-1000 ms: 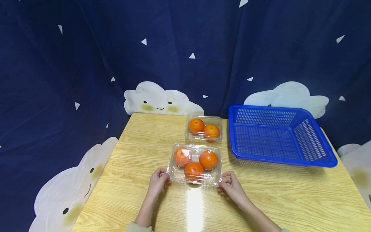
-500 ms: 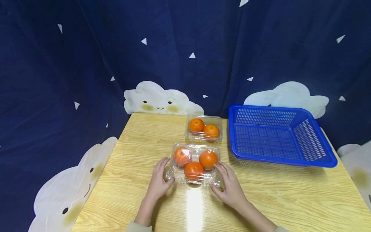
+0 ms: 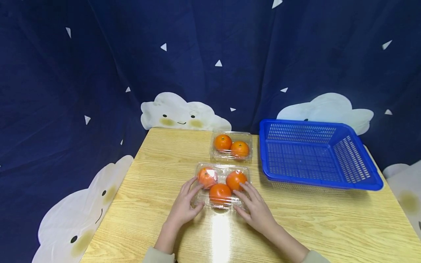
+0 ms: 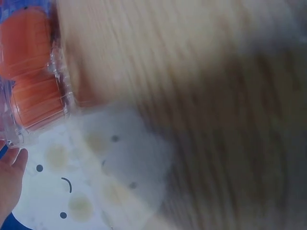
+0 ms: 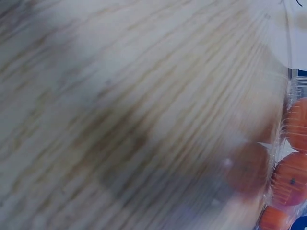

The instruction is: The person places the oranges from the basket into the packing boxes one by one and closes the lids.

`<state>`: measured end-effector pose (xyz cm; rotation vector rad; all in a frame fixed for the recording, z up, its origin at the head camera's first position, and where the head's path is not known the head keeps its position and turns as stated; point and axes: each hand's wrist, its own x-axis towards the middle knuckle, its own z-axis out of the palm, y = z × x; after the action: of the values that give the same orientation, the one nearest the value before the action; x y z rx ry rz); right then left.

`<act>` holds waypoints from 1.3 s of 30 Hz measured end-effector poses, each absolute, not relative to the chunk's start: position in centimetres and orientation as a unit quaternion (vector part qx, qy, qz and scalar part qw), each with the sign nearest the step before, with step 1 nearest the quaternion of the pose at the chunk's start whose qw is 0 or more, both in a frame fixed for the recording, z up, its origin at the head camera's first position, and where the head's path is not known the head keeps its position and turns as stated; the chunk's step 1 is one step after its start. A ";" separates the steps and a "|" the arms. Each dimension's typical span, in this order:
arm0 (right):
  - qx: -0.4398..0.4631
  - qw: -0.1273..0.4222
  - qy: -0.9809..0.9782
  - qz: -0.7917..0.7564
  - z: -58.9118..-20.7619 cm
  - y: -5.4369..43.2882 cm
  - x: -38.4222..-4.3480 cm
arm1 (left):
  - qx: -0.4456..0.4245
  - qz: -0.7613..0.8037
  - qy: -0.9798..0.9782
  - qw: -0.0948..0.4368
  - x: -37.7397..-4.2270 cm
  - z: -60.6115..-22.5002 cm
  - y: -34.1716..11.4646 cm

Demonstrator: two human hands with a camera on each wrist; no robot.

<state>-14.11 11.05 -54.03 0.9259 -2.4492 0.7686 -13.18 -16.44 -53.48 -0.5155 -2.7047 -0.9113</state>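
Note:
A clear plastic clamshell box (image 3: 222, 168) with three round orange-red fruits (image 3: 220, 193) inside lies on the table, its lid down over them. My left hand (image 3: 182, 204) is at the box's left front corner, fingers spread along the lid's edge and thumb near the front rim. On the opposite side my right hand (image 3: 258, 212) reaches over the right front corner, loosely bent fingers overlapping the lid. In the left wrist view the box with its fruits (image 4: 38, 98) fills the upper left; in the right wrist view fruits (image 5: 290, 179) show through plastic at the right edge.
Behind the near box stands a smaller clear box (image 3: 231, 157) with two orange fruits. A blue slotted plastic basket (image 3: 322, 181) sits at the right back of the wooden table (image 3: 158, 164). A dark blue curtain (image 3: 197, 22) with white clouds surrounds the table.
Both hands have let go of the box's front corners, unfolded their fingers and moved inward and forward over its sides. The boxes and basket have stayed in place.

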 end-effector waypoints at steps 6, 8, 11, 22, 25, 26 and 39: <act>0.338 0.210 -0.874 0.278 -54.3 11.0 -14.2 | -0.173 -0.323 -0.923 0.116 -13.2 -53.6 -16.3; 0.338 0.209 -0.874 0.279 -54.3 10.9 -14.2 | -0.173 -0.324 -0.923 0.116 -13.2 -53.6 -16.4; 0.339 0.214 -0.873 0.277 -54.3 10.9 -14.2 | -0.172 -0.321 -0.924 0.114 -13.3 -53.6 -16.4; 0.342 0.225 -0.870 0.273 -54.2 10.9 -14.6 | -0.167 -0.320 -0.927 0.106 -13.5 -53.3 -16.4; 0.341 0.232 -0.869 0.272 -54.2 11.0 -14.8 | -0.170 -0.321 -0.926 0.105 -13.7 -53.4 -16.3; 0.340 0.231 -0.870 0.272 -54.2 11.0 -14.9 | -0.171 -0.322 -0.925 0.105 -13.8 -53.4 -16.2; 0.324 0.210 -0.882 0.269 -53.9 11.7 -16.1 | -0.168 -0.328 -0.925 0.093 -15.5 -53.6 -15.4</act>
<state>-16.05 11.73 -53.86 0.9017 -2.4537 0.7469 -15.49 -15.42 -53.55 -0.4973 -2.7455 -0.9722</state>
